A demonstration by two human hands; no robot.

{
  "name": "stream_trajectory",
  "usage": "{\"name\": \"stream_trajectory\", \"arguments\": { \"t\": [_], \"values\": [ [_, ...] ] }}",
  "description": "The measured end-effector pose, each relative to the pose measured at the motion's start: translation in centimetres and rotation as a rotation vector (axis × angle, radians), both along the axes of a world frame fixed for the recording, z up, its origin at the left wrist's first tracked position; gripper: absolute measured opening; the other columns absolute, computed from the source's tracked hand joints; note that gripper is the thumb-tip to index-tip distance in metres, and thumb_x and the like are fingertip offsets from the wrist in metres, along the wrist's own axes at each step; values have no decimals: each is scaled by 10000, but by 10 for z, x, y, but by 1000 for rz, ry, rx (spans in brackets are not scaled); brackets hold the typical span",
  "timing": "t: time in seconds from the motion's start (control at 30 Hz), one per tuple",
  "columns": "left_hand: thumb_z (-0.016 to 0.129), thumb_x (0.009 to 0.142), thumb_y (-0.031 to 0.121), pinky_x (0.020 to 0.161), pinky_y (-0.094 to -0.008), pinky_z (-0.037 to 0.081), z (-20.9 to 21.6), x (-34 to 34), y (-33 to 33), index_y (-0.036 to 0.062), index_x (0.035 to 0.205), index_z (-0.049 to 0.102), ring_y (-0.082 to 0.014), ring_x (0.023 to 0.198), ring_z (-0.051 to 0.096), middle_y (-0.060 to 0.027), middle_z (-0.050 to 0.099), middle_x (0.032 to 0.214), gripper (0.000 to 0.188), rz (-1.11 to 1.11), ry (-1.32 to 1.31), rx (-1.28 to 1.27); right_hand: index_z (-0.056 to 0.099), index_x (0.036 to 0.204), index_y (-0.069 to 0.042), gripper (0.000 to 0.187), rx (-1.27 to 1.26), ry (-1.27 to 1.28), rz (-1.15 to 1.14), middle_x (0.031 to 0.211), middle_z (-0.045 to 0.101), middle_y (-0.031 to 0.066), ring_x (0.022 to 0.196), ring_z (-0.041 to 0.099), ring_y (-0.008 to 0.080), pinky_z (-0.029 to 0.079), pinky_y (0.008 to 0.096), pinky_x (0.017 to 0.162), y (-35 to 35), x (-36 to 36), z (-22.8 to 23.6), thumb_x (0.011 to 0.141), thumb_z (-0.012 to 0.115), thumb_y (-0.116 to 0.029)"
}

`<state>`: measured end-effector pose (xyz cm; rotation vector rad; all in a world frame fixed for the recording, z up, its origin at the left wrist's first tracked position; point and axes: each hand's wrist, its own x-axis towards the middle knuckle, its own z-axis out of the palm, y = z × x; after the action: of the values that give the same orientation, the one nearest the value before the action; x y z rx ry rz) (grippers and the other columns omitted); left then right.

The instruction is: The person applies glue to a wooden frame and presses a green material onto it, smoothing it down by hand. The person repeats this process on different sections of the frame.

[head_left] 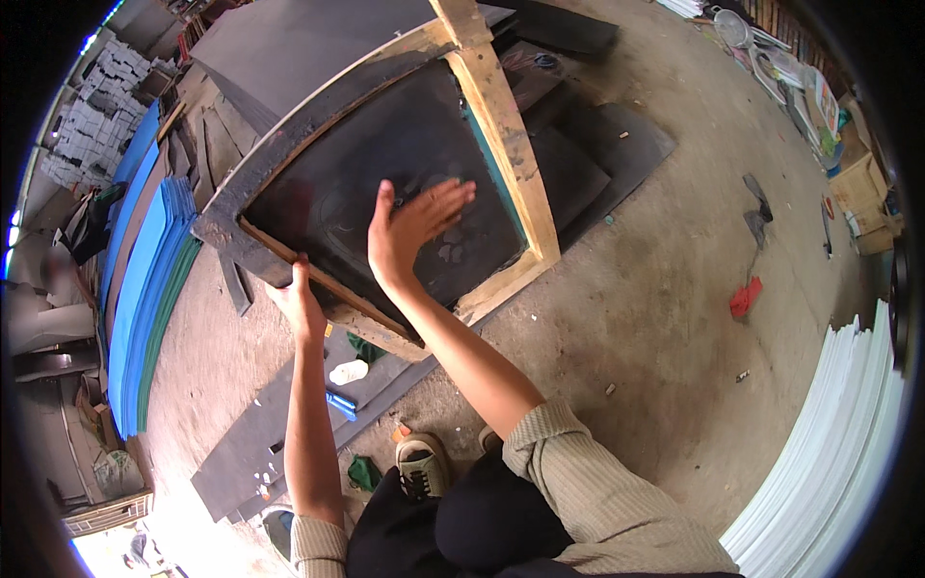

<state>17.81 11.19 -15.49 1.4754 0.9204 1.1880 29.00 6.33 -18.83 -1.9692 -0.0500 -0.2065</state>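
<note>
Wooden frame (511, 144) slants lengthwise upper-right, left hand (303, 306) pinching it, right hand (407, 231) outstretched.

Workshop, stacked blue sheets (156, 294), stained floor (660, 299)

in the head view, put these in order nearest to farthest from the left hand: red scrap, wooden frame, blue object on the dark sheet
1. Wooden frame: the left hand grips its lower left side.
2. Blue object: below the hand, on the dark sheet.
3. Red scrap: far right, on the floor.
</note>
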Motion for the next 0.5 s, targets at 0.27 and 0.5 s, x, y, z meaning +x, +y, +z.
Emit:
{"name": "stream_trajectory", "arguments": {
  "t": [0.27,0.5],
  "values": [
    [685,735,167,907,-314,344,-3,1,-5,-44,1193,368,-189,977,466,-120,487,1083,596,-34,-7,-28,-8,1354,94,777,69,125,-53,1416,-84,288,1325,-47,415,51,527,1055,-54,-19,-89,918,266,-487],
    [672,740,158,869,-313,372,-1,-3,-5,-35,1153,396,-180,924,493,-101,525,1014,534,-28,-51,-44,24,1339,123,799,174,10,77,1409,-33,314,1327,-25,417,31,500,1062,-12,11,12,909,334,-475]
  ]
}}
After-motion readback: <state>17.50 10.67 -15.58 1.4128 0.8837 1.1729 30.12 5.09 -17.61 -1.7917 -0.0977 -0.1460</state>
